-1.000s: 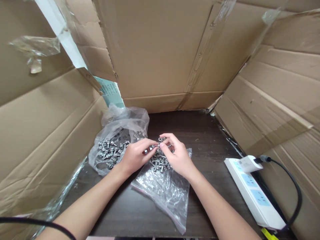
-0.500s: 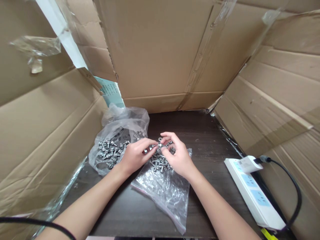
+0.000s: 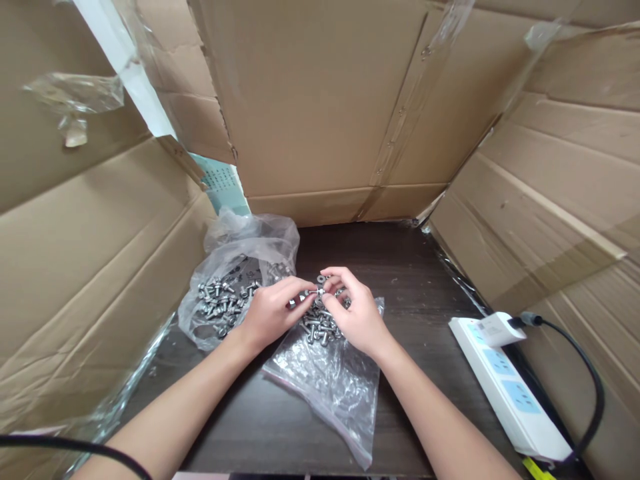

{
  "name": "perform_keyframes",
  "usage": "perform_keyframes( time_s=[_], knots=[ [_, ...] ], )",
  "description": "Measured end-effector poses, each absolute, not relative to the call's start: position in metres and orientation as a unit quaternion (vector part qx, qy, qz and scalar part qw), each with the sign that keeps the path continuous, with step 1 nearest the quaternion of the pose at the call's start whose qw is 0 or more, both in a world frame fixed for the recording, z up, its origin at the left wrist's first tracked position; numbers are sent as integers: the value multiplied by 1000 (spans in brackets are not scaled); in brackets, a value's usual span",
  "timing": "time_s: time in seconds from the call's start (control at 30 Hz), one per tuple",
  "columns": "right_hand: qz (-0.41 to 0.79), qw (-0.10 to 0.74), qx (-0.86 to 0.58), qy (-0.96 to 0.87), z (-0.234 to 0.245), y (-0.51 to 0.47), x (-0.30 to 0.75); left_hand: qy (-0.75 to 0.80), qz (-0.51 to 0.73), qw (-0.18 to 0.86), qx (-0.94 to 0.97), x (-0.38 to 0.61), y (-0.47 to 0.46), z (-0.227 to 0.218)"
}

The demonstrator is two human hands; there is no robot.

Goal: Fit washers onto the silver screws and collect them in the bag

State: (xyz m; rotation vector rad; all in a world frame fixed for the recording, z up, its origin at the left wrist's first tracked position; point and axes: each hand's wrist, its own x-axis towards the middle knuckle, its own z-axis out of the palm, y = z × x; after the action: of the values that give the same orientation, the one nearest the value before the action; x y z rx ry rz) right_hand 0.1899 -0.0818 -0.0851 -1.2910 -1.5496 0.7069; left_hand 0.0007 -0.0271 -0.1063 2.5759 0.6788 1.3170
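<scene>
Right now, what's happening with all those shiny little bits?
A person's left hand and right hand meet over a pile of small metal screws lying on a clear bag, and together pinch one screw between their fingertips. A second bag with more screws sits just left of them. All this is on a dark table walled in by cardboard, with a white power strip at the right.
</scene>
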Motion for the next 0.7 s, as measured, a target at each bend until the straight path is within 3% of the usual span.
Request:
perform_keyframes(
  time_s=[0.7],
  knots=[
    [295, 482, -523, -638, -84, -83, 189, 223, 433, 79, 870, 1, -28, -105]
  ],
)
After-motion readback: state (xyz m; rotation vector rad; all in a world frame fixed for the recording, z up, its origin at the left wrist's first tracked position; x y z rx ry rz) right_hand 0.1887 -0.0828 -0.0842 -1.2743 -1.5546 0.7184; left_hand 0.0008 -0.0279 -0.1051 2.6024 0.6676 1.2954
